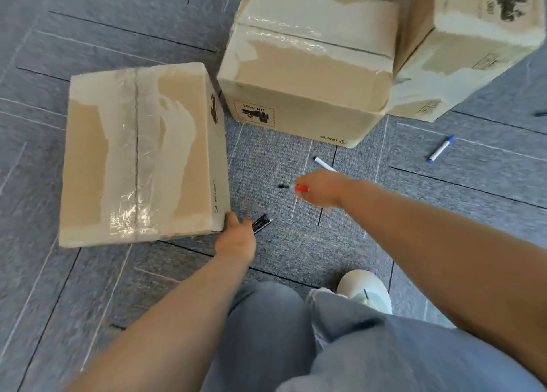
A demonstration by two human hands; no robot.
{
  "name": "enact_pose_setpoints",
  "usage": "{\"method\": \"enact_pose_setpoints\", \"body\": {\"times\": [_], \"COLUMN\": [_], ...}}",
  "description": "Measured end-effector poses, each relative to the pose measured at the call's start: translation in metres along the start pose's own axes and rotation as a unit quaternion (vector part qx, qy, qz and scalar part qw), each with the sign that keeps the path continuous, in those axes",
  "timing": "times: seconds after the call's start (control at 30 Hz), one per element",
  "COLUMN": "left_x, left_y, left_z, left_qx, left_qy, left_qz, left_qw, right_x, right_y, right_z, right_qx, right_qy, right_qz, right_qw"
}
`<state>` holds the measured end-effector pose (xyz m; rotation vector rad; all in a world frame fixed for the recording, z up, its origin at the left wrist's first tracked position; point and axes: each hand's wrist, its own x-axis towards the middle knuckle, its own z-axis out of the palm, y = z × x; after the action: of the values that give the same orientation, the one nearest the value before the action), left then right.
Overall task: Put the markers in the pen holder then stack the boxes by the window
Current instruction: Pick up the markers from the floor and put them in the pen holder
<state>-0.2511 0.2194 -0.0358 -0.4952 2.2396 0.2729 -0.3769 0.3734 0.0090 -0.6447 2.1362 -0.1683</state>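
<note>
We see three boxes [307, 74] unstacked on carpet [296, 243]: scuffed cardboard, glossy tape. No holder or window in view; we judge task barely begun. Left hand [236, 239], at near box [139, 154] corner, grips blurred dark item [262, 222]. Right hand [321, 190] pinches red marker [300, 188], slim cylinder. White marker [324, 163] and blue marker [441, 148] lie loose on floor.

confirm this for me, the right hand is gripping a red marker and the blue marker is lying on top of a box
One part is wrong. The right hand grips the red marker, but the blue marker is lying on the carpet, apart from the boxes, not on top of a box. The head view shows it.
</note>
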Motion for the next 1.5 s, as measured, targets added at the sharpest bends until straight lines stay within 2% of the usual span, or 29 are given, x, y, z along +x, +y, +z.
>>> {"method": "enact_pose_setpoints", "body": {"times": [0.1,0.27,0.43,0.53,0.6,0.83,1.03,1.2,1.3,1.5], "left_x": [0.004,0.013,0.022,0.023,0.022,0.039,0.043,0.055,0.061,0.066], "left_y": [0.008,0.011,0.012,0.012,0.020,0.066,0.081,0.090,0.097,0.123], "left_z": [0.004,0.011,0.012,0.010,0.005,-0.031,-0.041,-0.040,-0.041,-0.040], "left_qx": [0.029,0.089,0.098,0.105,0.100,-0.005,0.009,0.000,0.034,0.097], "left_qy": [-0.021,-0.033,-0.033,-0.008,0.037,0.165,0.167,0.165,0.144,0.133], "left_qz": [-0.033,-0.028,-0.028,0.001,0.040,0.110,0.123,0.159,0.190,0.239], "left_qw": [0.999,0.995,0.994,0.994,0.993,0.980,0.978,0.973,0.971,0.957], "right_x": [0.012,0.031,0.043,0.047,0.048,0.044,0.033,0.025,0.026,0.029], "right_y": [0.009,0.007,0.014,0.021,0.023,0.043,0.083,0.107,0.118,0.129], "right_z": [-0.001,0.009,0.016,0.016,0.016,0.015,0.016,0.036,0.043,0.047], "right_qx": [-0.006,-0.022,0.014,0.022,0.023,0.048,0.115,0.114,0.125,0.135], "right_qy": [0.003,0.006,0.034,0.042,0.043,0.084,0.183,0.084,0.086,0.108], "right_qz": [-0.025,-0.063,-0.071,-0.060,-0.052,0.033,0.158,0.258,0.282,0.276], "right_qw": [1.000,0.998,0.997,0.997,0.997,0.995,0.964,0.956,0.947,0.946]}}
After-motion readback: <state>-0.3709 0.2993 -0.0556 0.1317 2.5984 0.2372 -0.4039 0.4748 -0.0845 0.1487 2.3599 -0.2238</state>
